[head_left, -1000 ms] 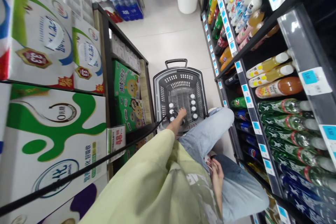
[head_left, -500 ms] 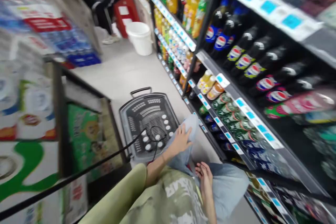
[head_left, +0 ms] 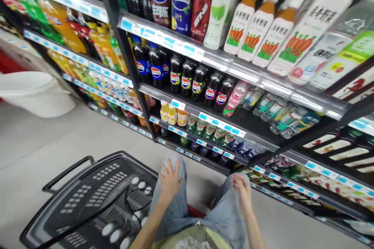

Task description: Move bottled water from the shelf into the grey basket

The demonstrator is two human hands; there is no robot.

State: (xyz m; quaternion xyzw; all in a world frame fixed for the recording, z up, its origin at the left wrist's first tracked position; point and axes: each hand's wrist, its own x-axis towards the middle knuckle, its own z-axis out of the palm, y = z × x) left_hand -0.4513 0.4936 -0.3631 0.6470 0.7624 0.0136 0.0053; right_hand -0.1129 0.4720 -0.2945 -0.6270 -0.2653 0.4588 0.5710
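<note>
I am crouched in front of a drinks shelf. My left hand [head_left: 169,179] lies flat on my left knee in pale blue jeans, fingers spread, holding nothing. My right hand [head_left: 241,188] rests palm down on my right knee, also with nothing in it. A dark grey shopping basket [head_left: 70,169] stands on the floor to my left, close to the left hand. Several white-capped bottles [head_left: 112,235] stand upright in it. A black cable [head_left: 131,202] loops over the basket.
The black shelving [head_left: 201,56] ahead is packed with cola bottles [head_left: 154,66], carrot juice bottles [head_left: 257,27] and green bottles [head_left: 210,130] low down. A white bucket [head_left: 32,93] stands on the pale floor at the left.
My view has swung from the aisle and basket to face the drinks shelf. My left hand left the basket for my left knee. My right hand moved onto my right knee.
</note>
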